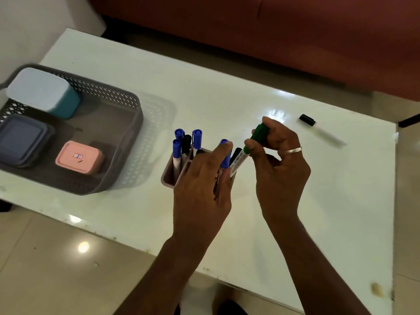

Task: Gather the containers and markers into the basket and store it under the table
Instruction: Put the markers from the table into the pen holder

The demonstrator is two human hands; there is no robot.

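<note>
Right hand (279, 160) pinches the green marker (245, 153); it should slide upright into the holder (169, 176), steadied by the straight-fingered left hand (202, 185).

- A single view, from a camera worn on the person's head, set above the near long edge of the table (227, 98).
- It faces forward and steeply down. The table top runs slantwise across the frame, with floor (45, 258) showing below the table's near edge.
- It sits close, and the table fills most of the wide-angle frame. The basket (102, 87) at the table's left end is cut by the frame edge. The green marker (259, 133) above the table's middle lies near frame centre.
</note>
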